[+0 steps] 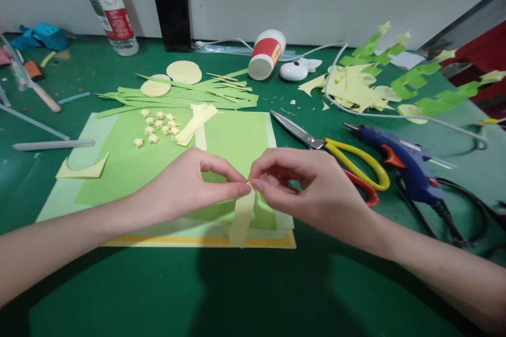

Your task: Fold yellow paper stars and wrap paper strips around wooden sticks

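My left hand (197,184) and my right hand (304,184) meet fingertip to fingertip over the right part of a stack of green paper (130,168). Both pinch the upper end of a pale yellow paper strip (243,218), which hangs down toward the stack's front edge. The strip's pinched end is mostly hidden by my fingers. Behind my left hand lie more yellow strips (197,122) and several small folded paper stars (159,124). A curved yellow offcut (85,167) rests on the stack's left side.
Scissors (298,130) and a blue glue gun (411,158) lie right of the stack. Green strips (182,96), a paper cup (266,55), a white case (293,71) and a bottle (113,16) stand or lie behind. Yellow scraps (351,87) and a white cable (395,115) are at back right.
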{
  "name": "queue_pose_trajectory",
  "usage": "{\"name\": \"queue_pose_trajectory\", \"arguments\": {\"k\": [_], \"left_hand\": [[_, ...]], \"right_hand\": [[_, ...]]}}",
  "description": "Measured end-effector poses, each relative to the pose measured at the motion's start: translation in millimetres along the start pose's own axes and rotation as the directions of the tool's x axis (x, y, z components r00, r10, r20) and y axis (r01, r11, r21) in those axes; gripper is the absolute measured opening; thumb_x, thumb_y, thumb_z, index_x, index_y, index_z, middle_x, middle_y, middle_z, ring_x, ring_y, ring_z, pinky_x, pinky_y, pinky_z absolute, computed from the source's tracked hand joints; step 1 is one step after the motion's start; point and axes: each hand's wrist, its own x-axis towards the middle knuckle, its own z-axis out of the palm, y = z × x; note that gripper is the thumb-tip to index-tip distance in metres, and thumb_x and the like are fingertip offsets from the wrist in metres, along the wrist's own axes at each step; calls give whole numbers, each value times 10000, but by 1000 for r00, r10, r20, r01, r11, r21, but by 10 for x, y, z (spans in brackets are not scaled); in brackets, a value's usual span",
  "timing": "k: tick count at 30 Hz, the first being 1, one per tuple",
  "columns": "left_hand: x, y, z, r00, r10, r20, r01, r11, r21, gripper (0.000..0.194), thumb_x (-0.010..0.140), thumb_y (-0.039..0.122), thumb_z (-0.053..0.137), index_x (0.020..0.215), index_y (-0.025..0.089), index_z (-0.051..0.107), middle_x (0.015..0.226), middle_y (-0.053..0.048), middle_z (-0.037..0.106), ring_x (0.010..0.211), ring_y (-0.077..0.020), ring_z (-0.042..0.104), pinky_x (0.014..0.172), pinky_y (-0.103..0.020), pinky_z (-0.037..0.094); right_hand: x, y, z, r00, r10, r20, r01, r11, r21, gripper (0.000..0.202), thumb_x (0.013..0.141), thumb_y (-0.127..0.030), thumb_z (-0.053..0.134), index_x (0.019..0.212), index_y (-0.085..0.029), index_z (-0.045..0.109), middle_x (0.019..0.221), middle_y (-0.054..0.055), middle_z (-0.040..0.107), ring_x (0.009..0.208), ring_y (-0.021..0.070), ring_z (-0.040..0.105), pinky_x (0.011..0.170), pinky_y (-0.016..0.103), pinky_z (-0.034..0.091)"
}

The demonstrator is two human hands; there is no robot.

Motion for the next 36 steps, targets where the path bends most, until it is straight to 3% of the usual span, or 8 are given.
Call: {"name": "queue_pose_trajectory", "arguments": {"k": [6,11,19,23,26,36], "left_hand": [[-53,61,1,1000,11,4,-11,999,39,168,749,302,556,719,211,693,800,47,683,728,-116,592,678,-196,420],[-57,85,-11,1000,16,11,-17,999,36,176,765,268,529,694,200,675,777,48,669,725,-115,582,682,-210,420],[-39,-39,19,980,198,-10,-197,978,67,191,796,215,491,707,193,659,751,23,640,728,-121,561,682,-240,429],[-50,-46,26,969,248,-9,-246,964,102,182,796,215,504,681,185,641,722,22,622,711,-116,542,700,-252,421],[-71,-24,24,978,208,-7,-207,976,67,163,793,260,526,715,202,658,750,32,633,715,-112,548,693,-242,423],[-54,33,-2,1000,21,23,-21,1000,18,181,730,379,586,694,235,689,765,56,669,693,-113,582,666,-210,422]], "right_hand": [[26,-36,-48,988,100,116,-111,989,95,100,725,-223,520,673,-160,579,549,-12,492,456,66,369,388,187,306],[37,-51,-94,988,65,139,-79,992,100,157,761,-246,481,706,-152,593,636,22,570,543,92,479,432,189,365],[10,-49,-83,988,46,147,-71,983,171,227,777,-366,540,707,-162,610,657,27,604,559,96,498,430,189,356],[3,-58,-82,987,63,146,-86,985,152,190,751,-338,586,690,-159,593,596,6,563,502,74,443,411,178,328],[11,-62,-87,989,49,138,-66,990,124,132,751,-273,570,689,-157,572,556,-14,519,458,56,389,395,169,311],[-8,-31,-104,987,-79,137,77,997,22,103,768,-175,495,734,-144,587,609,15,551,464,65,401,390,194,297]]}}
